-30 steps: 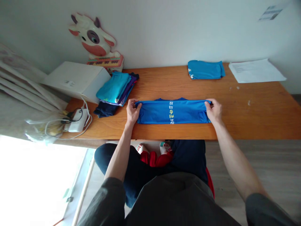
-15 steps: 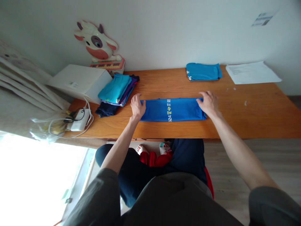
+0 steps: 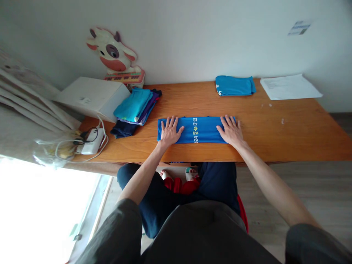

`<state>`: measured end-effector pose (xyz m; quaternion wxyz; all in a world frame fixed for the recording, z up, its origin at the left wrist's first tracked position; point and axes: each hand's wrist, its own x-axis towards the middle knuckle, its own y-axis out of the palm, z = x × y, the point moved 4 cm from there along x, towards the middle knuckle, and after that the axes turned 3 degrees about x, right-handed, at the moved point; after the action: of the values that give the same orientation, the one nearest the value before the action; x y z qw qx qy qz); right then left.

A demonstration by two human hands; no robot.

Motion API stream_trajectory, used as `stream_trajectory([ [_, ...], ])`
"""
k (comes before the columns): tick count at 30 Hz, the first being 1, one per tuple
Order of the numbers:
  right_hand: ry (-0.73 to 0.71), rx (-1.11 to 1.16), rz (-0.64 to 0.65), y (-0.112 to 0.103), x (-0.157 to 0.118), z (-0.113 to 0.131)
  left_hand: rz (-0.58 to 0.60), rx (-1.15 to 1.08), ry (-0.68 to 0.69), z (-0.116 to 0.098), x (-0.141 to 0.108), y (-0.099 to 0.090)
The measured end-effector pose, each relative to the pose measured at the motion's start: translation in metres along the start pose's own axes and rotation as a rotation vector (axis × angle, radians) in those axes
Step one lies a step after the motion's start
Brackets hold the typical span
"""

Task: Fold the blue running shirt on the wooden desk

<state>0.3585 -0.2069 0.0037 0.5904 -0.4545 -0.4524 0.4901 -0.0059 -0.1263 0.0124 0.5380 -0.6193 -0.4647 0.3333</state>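
A blue garment (image 3: 207, 130), folded into a long flat strip, lies crosswise on the wooden table (image 3: 275, 135) in front of me. White characters and a yellow mark run across its middle. My left hand (image 3: 170, 132) rests flat on the strip near its left end, fingers spread. Near the right end my right hand (image 3: 231, 131) also lies flat on the cloth, its fingers apart. Neither hand grips the fabric. The garment's exact kind cannot be made out from this folded shape.
Left of the strip is a stack of folded clothes (image 3: 134, 106), beside a white box (image 3: 90, 96). A cow-shaped toy keyboard (image 3: 117, 55) leans at the wall. A white power strip (image 3: 94, 142) with cables sits at left. Farther back are a folded blue garment (image 3: 235, 85) and papers (image 3: 290, 87).
Both hands have moved inward from the ends of the blue strip and now lie flat on top of it. The camera view has shifted slightly.
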Motion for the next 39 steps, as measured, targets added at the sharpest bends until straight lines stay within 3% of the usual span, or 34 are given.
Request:
stream_trajectory([
  [8,-0.029,0.034,-0.032,0.007,-0.010,0.010,-0.039,-0.012,-0.002,0.010,-0.017,0.000],
  [17,-0.114,0.151,-0.044,0.008,-0.028,0.050,-0.084,-0.152,-0.033,0.043,-0.061,-0.015],
  [25,-0.159,0.188,-0.031,0.013,-0.043,0.086,-0.070,-0.103,-0.188,0.106,-0.106,-0.030],
  [29,-0.165,0.201,-0.036,0.013,-0.046,0.090,-0.152,-0.104,-0.352,0.131,-0.130,-0.029],
  [34,-0.156,0.290,-0.091,0.012,-0.047,0.084,-0.264,-0.103,-0.538,0.121,-0.162,-0.021],
  [39,-0.102,0.383,-0.140,0.011,-0.047,0.076,-0.362,-0.149,-0.573,0.110,-0.172,-0.023],
])
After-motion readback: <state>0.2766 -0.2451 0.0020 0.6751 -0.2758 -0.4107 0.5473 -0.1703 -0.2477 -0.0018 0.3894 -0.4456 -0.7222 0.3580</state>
